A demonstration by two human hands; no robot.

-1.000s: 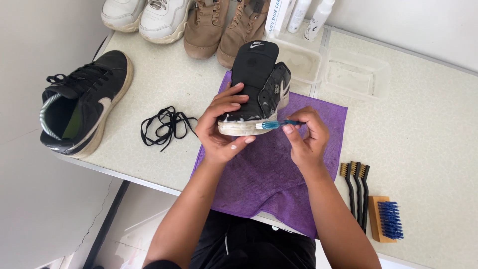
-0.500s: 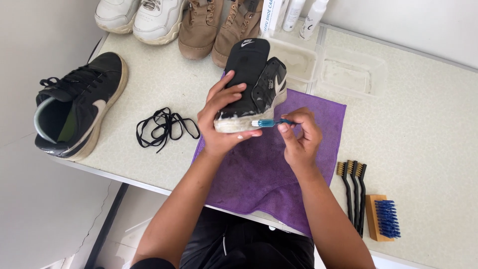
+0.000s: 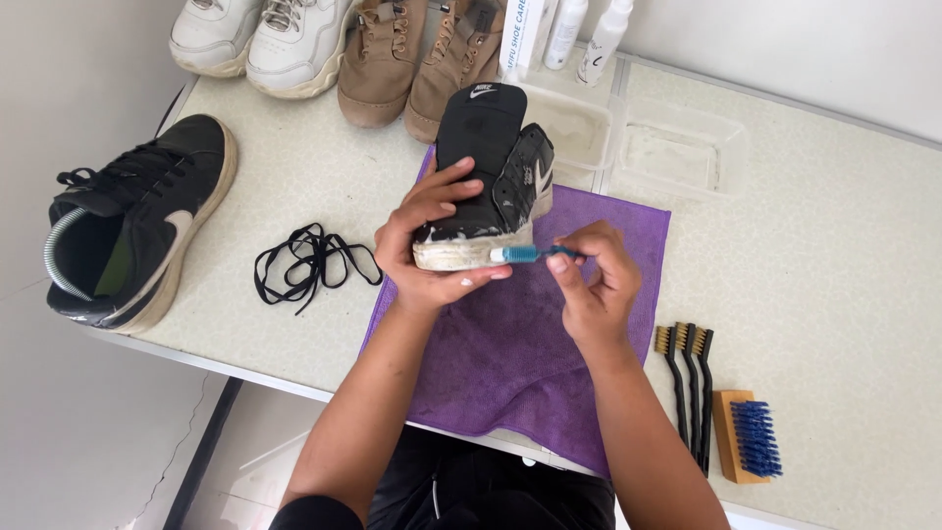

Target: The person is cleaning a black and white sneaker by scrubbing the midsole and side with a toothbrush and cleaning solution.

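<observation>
My left hand (image 3: 432, 245) grips a black sneaker (image 3: 491, 167) by its heel, holding it above a purple cloth (image 3: 530, 344). The shoe's white sole edge is covered in foam and faces me. My right hand (image 3: 594, 285) pinches a small blue brush (image 3: 525, 254), whose head touches the foamy sole at the heel. The shoe has no lace in it.
The matching black sneaker (image 3: 132, 236) lies at the left. A loose black lace (image 3: 309, 260) rests beside the cloth. White sneakers (image 3: 260, 34), tan boots (image 3: 412, 59), bottles (image 3: 579, 34) and two clear trays (image 3: 682, 152) stand at the back. Three thin brushes (image 3: 687, 383) and a wooden blue-bristled brush (image 3: 746, 437) lie at the right.
Both hands stay on the shoe and brush; the brush head has shifted slightly left along the sole. The view has drifted a little.
</observation>
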